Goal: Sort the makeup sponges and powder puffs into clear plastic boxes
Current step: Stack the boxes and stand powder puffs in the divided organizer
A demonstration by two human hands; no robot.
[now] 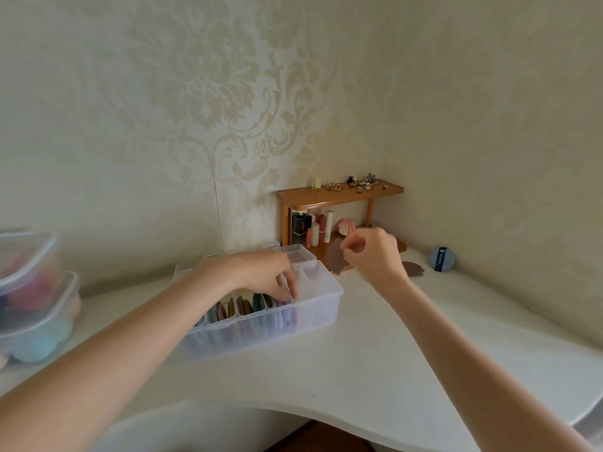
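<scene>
Left hand (270, 275) is down in the clear divided box (321, 309) near the middle of the worktop (391, 353), fingers curled and dipped among the flat powder puffs (248, 305) standing on edge in its compartments; whether those fingertips pinch one puff or only press between them, I cannot tell. Puffs in pink, olive, brown, green and lilac fill the left and middle slots, while the box's right end shows pale and frosted. Right hand (372, 256) hovers above the worktop beyond the box's right end, fingers curled loosely inward, nothing visibly held. Just behind it a mauve puff (336, 261) sits by the foot of a small wooden shelf (339, 195) in the back corner, another brownish puff (412, 268) lies flat to its right, and a blue round puff (442, 260) with a dark strap leans on the wall further right. At the worktop's left edge, two stacked clear boxes (42, 308) hold rounded makeup sponges (39, 344) in pink, teal and peach. The shelf carries hair clips on top and bottles underneath
</scene>
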